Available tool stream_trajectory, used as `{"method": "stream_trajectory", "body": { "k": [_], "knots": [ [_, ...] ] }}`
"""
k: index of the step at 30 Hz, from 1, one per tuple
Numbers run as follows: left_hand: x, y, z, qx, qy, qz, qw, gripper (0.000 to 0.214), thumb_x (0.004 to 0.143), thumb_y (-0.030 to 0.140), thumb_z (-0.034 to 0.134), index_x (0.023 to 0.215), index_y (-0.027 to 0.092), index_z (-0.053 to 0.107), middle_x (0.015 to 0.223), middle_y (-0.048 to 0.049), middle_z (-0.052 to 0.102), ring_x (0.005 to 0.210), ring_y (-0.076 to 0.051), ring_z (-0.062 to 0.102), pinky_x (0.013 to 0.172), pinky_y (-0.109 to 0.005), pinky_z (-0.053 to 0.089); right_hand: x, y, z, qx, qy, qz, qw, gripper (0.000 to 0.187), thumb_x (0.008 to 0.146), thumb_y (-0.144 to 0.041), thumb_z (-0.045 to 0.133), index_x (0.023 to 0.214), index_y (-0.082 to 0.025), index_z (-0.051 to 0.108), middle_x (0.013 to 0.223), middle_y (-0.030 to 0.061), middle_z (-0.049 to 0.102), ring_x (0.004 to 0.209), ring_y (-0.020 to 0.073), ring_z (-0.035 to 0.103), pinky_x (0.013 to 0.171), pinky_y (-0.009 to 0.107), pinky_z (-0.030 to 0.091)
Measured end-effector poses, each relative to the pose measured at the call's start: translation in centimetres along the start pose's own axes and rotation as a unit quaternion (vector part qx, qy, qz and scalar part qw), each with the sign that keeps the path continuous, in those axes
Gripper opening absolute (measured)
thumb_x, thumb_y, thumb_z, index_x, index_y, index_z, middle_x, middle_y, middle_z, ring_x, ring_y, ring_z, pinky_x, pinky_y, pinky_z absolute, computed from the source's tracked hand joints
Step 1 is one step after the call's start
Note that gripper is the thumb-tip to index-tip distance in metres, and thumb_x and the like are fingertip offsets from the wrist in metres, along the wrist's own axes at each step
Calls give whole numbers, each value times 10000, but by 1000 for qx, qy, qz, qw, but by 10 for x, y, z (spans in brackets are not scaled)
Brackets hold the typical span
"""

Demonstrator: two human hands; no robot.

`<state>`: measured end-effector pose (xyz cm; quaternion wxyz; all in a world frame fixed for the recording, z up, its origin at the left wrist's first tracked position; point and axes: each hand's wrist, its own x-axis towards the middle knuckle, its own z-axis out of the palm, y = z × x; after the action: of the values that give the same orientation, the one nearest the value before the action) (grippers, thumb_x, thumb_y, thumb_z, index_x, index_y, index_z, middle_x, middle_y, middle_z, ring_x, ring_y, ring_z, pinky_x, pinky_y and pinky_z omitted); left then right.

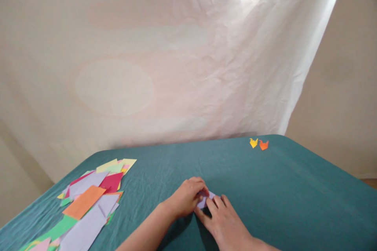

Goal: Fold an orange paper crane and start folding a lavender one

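A small lilac piece of paper (pixel 205 199) lies on the teal tablecloth (pixel 279 188) near the front middle. My left hand (pixel 187 197) rests on its left side with fingers curled down over it. My right hand (pixel 222 219) comes in from the lower right, fingertips pressed on the paper's right edge. Most of the paper is hidden under the two hands.
A loose heap of coloured paper sheets (pixel 88 204) covers the table's left side: lilac, orange, red, green, yellow. Two small folded paper figures, a yellow one (pixel 253 142) and an orange one (pixel 264 145), sit at the far right edge. A white sheet (pixel 176 66) hangs behind the table.
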<state>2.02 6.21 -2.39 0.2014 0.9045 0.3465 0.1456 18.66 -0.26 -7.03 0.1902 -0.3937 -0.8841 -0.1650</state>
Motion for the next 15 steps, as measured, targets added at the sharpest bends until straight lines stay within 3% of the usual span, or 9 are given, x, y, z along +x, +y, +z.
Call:
{"method": "stream_trajectory", "body": {
  "k": [4,7,15],
  "knots": [
    [-10,10,-7,19,-19,-34,999,319,752,118,581,1040,254,612,1099,-16,598,1047,-202,521,896,-295,380,-3,5,-6,32,6,-22,999,389,794,-308,594,1180,-271,567,936,73,654,818,259,578,819,475,427],
    [-15,12,-11,20,-28,-45,998,318,769,163,603,1066,278,598,1138,-6,581,1083,-206,509,920,-308,356,-10,11,-7,53,20,-25,998,348,825,-219,540,1171,-214,568,929,56,663,813,224,583,854,441,419],
    [-20,10,-16,15,-60,-45,997,322,827,339,601,1146,299,579,1202,-30,557,1130,-244,480,938,-341,330,-27,28,-11,89,-9,24,996,308,793,-112,535,1081,-189,616,949,39,660,880,223,573,943,449,353]
  ]
}}
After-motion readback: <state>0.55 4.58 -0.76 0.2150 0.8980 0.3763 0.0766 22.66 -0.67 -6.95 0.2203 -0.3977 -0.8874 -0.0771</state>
